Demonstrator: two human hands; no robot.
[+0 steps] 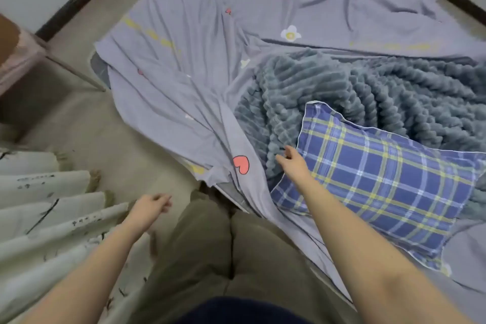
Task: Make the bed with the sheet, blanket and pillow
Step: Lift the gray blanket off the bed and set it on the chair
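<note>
Right hand (292, 164) reaches to the blanket (368, 92) by the pillow (381, 187), grip loose and empty; left hand (150, 206) hangs slack.

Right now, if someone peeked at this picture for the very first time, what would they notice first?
Probably the blue plaid pillow, bright at lower right, lying partly on the ribbed grey blanket. Next, the rumpled lilac sheet spread across the middle, with a red heart near its lower edge. The right hand reaches toward the blanket beside the pillow's corner.
</note>
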